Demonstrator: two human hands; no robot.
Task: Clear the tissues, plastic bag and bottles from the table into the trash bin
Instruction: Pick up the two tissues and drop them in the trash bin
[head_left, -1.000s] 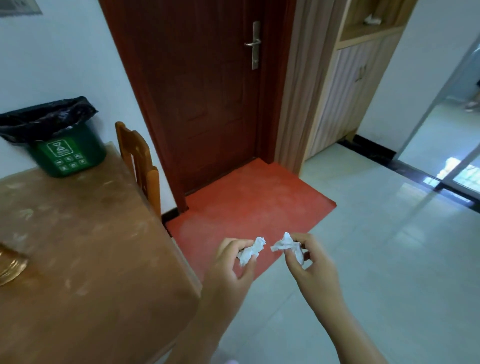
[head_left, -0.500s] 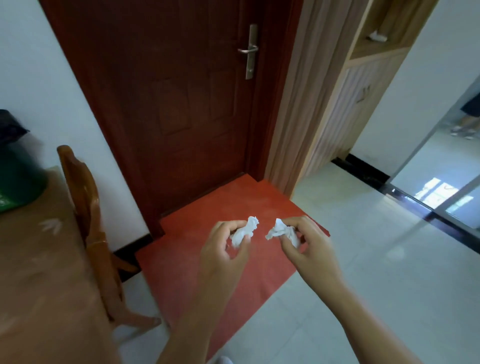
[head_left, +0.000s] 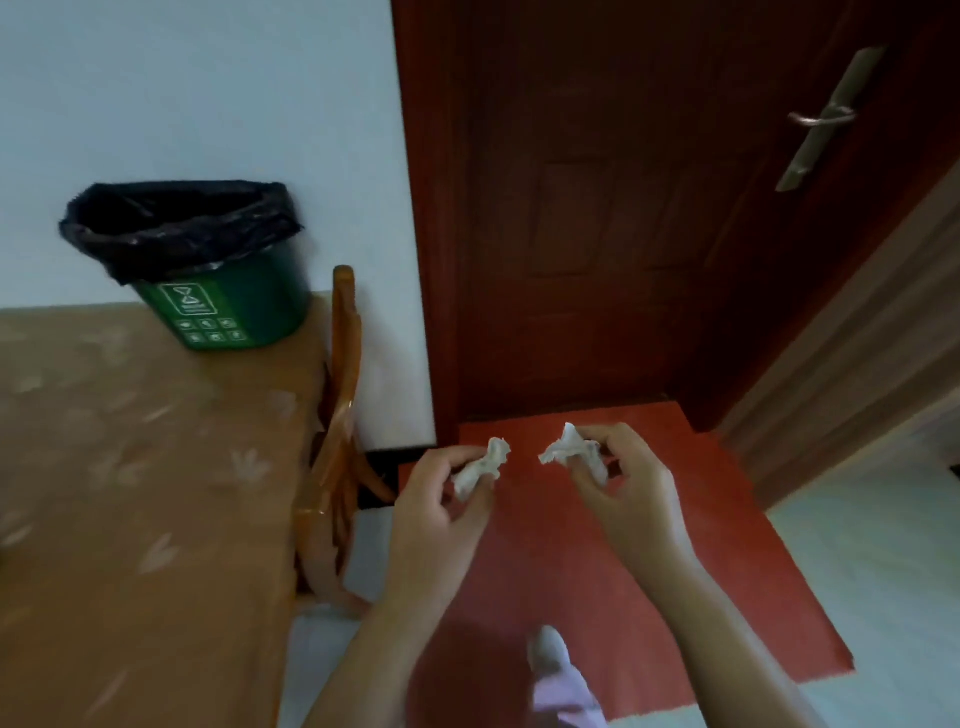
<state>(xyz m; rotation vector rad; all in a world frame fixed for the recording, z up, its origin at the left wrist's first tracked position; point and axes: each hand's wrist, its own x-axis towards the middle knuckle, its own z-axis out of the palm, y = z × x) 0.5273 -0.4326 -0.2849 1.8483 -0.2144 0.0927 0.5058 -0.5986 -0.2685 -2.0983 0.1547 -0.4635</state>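
White crumpled tissue filled both grips: the left hand (head_left: 441, 499) had one wad (head_left: 480, 465) pinched between thumb and fingertips, and the right hand (head_left: 623, 478) had a second wad (head_left: 569, 449) pinched the same way, each hand closed around its paper with a ragged end sticking out towards the other. Both wads were held in the air, apart from each other, with a clear gap between them.

Taking the green trash bin (head_left: 228, 306) as the landmark: it stood on the far corner of the table (head_left: 130, 493) against the wall, its black liner (head_left: 176, 223) open at the top. Both hands were well off to the right of the bin and nearer the camera, out past the table's edge and beyond the wooden chair (head_left: 337, 415), above the red mat (head_left: 597, 545) in front of the door (head_left: 649, 234).

Judged from this, the tissue step was under way but not finished: both wads were in hand, neither yet over the bin. The part of the table in view beside the bin showed no bottles or plastic bag, though its left side ran out of view, so whether those were left could not be told.
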